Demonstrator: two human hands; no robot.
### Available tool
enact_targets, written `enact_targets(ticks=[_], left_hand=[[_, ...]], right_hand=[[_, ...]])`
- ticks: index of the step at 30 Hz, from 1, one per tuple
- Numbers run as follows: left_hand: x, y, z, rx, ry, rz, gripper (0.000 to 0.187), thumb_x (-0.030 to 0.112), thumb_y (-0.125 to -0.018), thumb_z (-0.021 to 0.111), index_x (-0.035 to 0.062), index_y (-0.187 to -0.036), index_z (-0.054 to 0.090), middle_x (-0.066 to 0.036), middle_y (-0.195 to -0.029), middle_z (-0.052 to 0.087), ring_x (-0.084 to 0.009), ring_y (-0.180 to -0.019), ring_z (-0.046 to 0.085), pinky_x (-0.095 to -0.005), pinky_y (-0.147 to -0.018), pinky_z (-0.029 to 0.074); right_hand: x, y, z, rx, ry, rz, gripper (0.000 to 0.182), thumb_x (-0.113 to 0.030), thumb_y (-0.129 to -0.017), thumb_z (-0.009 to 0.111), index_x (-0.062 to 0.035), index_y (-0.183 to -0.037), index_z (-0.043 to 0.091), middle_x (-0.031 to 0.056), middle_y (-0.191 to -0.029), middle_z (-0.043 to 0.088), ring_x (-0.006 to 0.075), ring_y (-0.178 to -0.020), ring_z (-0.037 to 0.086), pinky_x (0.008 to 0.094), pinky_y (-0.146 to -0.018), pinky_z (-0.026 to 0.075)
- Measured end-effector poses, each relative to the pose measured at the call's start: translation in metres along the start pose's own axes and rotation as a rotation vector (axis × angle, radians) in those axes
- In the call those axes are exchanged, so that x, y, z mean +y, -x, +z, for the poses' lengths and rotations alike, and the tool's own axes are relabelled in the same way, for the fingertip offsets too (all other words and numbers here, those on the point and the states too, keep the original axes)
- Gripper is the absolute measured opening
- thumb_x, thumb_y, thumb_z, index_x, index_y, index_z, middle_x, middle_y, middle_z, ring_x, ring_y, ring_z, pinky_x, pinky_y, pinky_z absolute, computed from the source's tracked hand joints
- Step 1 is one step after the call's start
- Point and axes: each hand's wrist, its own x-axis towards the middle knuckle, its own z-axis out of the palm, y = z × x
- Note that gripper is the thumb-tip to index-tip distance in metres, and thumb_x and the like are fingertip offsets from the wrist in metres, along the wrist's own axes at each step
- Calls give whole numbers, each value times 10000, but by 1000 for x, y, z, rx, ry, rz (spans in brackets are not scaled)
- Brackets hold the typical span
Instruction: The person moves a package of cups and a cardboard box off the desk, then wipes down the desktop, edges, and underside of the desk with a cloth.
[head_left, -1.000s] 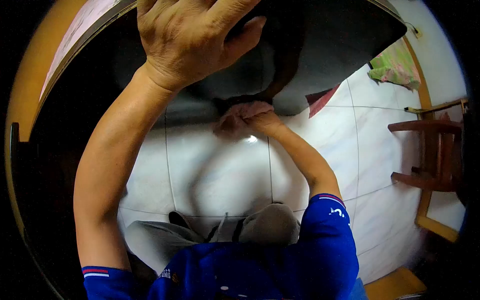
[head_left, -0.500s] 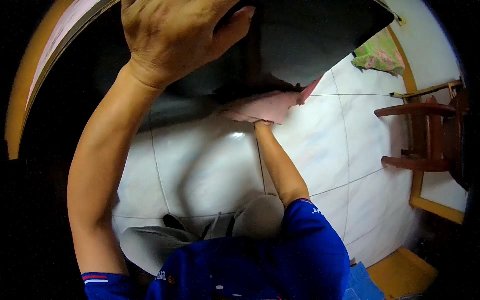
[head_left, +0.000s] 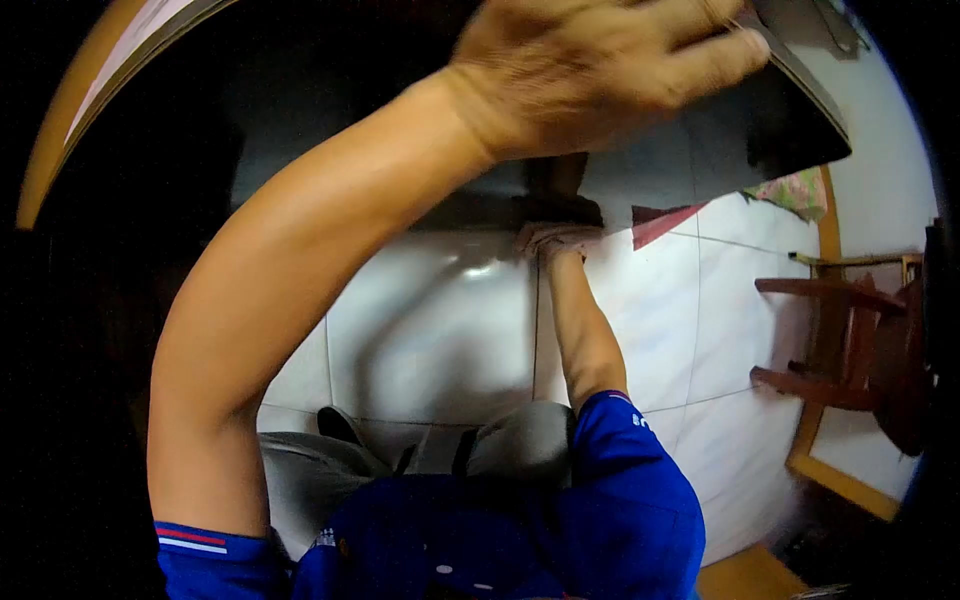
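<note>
A large dark glossy panel [head_left: 680, 170] spans the upper part of the view, showing reflections. Across its upper right part reaches my left hand [head_left: 600, 75], somewhat blurred, fingers apart and the thumb stretched toward the panel's right edge. Its other fingertips are partly cut off by the frame. Lower down, my right hand [head_left: 563, 250] grips a pink cloth [head_left: 540, 236] at the panel's bottom edge; its fingers are mostly hidden by the cloth. A dark pink pointed piece [head_left: 660, 226] shows beside it along the same edge.
White tiled floor [head_left: 430, 340] lies below the panel. A dark reddish wooden chair [head_left: 840, 290] lies or stands at the right. Behind the panel's right corner is a green floral cloth [head_left: 795, 192]. My bent legs are near the bottom.
My left hand has moved right across the panel. The panel's right corner now appears farther right and lower. The pink cloth looks more bunched around my right hand, with less of it showing.
</note>
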Motion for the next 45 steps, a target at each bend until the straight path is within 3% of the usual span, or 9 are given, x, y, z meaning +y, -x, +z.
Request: enact_targets(ticks=[2, 5, 7, 13, 16, 23, 32, 39, 45], left_hand=[[8, -5, -19, -116, 125, -71, 283, 211, -926, 530, 101, -1162, 644, -122, -1184, 625, -239, -1090, 584, -358, -975, 398], [12, -4, -70, -351, 300, -153, 370, 233, -756, 703, 223, -1123, 665, -14, -1229, 616, -235, -1170, 549, -398, -1005, 402], [22, 9, -127, -450, 337, -279, 331, 247, -742, 726, 175, -1063, 697, -44, -1227, 636, -292, -1184, 560, -466, -1013, 424], [40, 31, -329, -1117, 396, -997, 326, 132, -718, 749, 102, -1039, 699, -106, -1168, 642, -348, -1161, 561, -509, -1012, 426], [41, 52, -392, -1047, 424, -1259, 324, 125, -736, 748, 85, -1053, 693, -114, -1167, 637, -329, -1147, 568, -493, -1019, 421], [20, 79, -447, -1000, 287, -1349, 294, 118, -756, 728, 55, -1041, 694, -106, -1134, 652, -294, -1119, 580, -485, -1051, 377], [-40, 141, -478, -690, 211, -1690, 235, 105, -818, 697, 29, -1040, 709, -139, -1058, 689, -307, -994, 653, -362, -881, 506], [-42, 128, -487, -725, 244, -1545, 246, 93, -797, 708, 50, -1039, 707, -112, -1049, 685, -286, -1011, 640, -392, -941, 473], [-41, 121, -514, -782, 151, -1507, 243, 120, -795, 715, 65, -1031, 704, -97, -1057, 682, -282, -997, 640, -431, -1001, 445]], right_hand=[[-9, 19, 9, -69, 26, -55, 301, -268, -905, 589, -63, -1126, 573, 86, -1044, 644, 239, -937, 621, 415, -773, 485], [-27, 46, 26, -138, 76, -143, 285, -262, -905, 588, -64, -1109, 573, 86, -1028, 645, 236, -924, 624, 414, -761, 486], [-40, 69, 37, -183, 113, -204, 274, -259, -905, 587, -64, -1098, 573, 85, -1018, 646, 234, -915, 625, 414, -753, 487], [-81, 158, 87, -336, 241, -382, 242, -248, -904, 584, -67, -1065, 574, 84, -987, 649, 228, -887, 630, 413, -729, 491], [-113, 204, 120, -403, 338, -487, 227, -242, -904, 583, -68, -1048, 575, 83, -971, 650, 225, -873, 633, 412, -716, 493], [-151, 308, 204, -500, 535, -733, 192, -230, -903, 580, -70, -1009, 576, 82, -934, 653, 218, -842, 638, 411, -688, 497], [-153, 331, 207, -328, 587, -929, 151, -214, -902, 576, -74, -960, 577, 80, -887, 657, 209, -800, 646, 409, -652, 502], [-152, 305, 164, -33, 481, -1084, 127, -201, -901, 573, -76, -921, 578, 78, -851, 660, 203, -768, 652, 407, -624, 506], [-146, 369, 252, -211, 502, -1330, 113, -190, -901, 570, -78, -888, 579, 77, -819, 663, 197, -741, 656, 406, -599, 509]])
